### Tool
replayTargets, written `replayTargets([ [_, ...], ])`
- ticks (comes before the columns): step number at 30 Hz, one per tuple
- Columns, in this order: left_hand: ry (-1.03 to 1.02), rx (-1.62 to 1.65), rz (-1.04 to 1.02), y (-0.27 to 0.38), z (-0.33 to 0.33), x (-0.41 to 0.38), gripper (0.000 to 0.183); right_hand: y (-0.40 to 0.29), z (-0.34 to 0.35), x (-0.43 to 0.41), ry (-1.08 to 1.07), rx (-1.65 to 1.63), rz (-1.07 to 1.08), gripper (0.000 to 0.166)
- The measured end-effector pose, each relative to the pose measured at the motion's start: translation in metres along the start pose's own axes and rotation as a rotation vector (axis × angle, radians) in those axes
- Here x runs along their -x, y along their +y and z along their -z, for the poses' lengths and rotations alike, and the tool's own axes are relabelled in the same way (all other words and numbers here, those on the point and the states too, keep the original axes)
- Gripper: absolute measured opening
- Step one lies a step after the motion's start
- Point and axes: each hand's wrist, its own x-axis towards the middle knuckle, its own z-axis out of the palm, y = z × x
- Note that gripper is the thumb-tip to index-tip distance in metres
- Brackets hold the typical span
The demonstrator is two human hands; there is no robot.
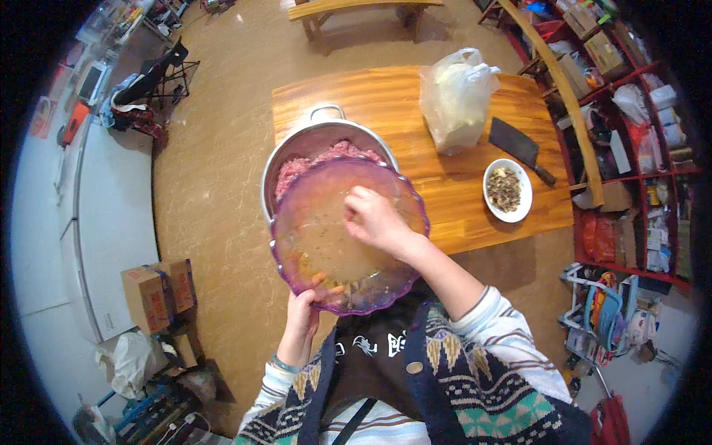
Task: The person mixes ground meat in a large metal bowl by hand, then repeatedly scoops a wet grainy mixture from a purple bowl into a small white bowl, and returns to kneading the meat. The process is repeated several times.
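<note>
My left hand (304,312) grips the near rim of a translucent purple plastic bowl (350,303) with a scalloped edge. Its fingers show through the plastic from beneath. Cloudy, brownish liquid with small dark bits lies in the bowl. Over this liquid is my right hand (375,217), its fingers curled in; nothing shows in them, though the palm is hidden. Behind the bowl, and partly covered by it, stands a stainless steel pot (268,178) with a loop handle. Pink minced meat (295,172) is inside the pot.
On the wooden table (445,194) are a knotted plastic bag (459,105), a cleaver (514,142) and a white bowl (518,214) of chopped dark food. Loaded red shelves (634,178) line the right side. Cardboard boxes (147,300) sit at left; a wooden bench (361,8) stands beyond.
</note>
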Motion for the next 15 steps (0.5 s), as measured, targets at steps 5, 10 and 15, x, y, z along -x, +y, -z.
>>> replayTargets([
  [5, -0.248, 0.002, 0.238, -0.041, -0.034, -0.028, 0.068, 0.020, 0.052, 0.058, 0.009, -0.076, -0.282, 0.026],
  [10, -0.355, -0.044, 0.266, -0.095, -0.074, -0.048, 0.077, 0.048, 0.076, 0.104, 0.290, -0.061, -0.131, 0.031],
  [15, -0.333, -0.051, 0.249, -0.139, -0.090, -0.080, 0.080, 0.089, 0.080, 0.143, 0.200, -0.215, -0.379, 0.026],
])
